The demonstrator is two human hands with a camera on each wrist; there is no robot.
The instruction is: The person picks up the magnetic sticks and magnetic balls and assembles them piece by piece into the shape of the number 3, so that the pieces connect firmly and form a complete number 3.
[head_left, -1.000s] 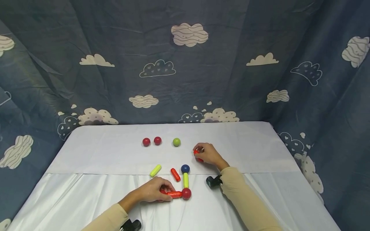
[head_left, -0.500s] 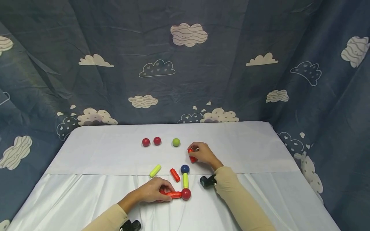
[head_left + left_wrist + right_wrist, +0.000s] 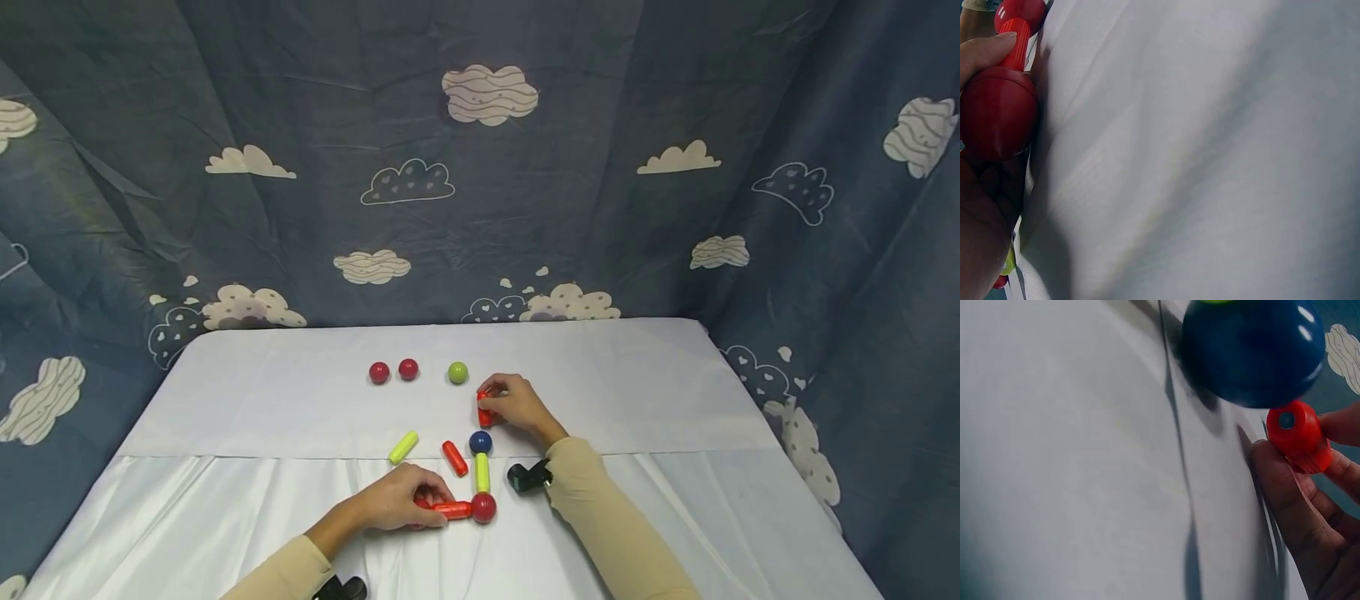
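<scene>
**Apparently lining up a red rod (image 3: 483, 411) just behind the blue ball (image 3: 481, 442)**

Nearest: curled round a red end ball (image 3: 999, 115), the left hand (image 3: 401, 497), with thumb pressed on a second red rod (image 3: 455, 510), probably to steady the chain. Joined on: a red corner ball (image 3: 483, 507), then a yellow rod (image 3: 482, 473) leading away to the blue ball. Just beyond, pinched in the fingers of the right hand (image 3: 517, 402): the first rod; no telling whether touching the blue ball. Called for next, seemingly: squaring rod end to ball without jarring the chain.

Near to far, in looks: glossy balls and a ribbed red rod in the chain; loose on white cloth (image 3: 225, 400), a smaller-looking red piece (image 3: 454, 458) and a yellow piece (image 3: 403, 447); in the right-hand rod's end, a round grey disc, perhaps magnetic; farthest, two red balls (image 3: 379, 372) and a green ball (image 3: 457, 372).
</scene>
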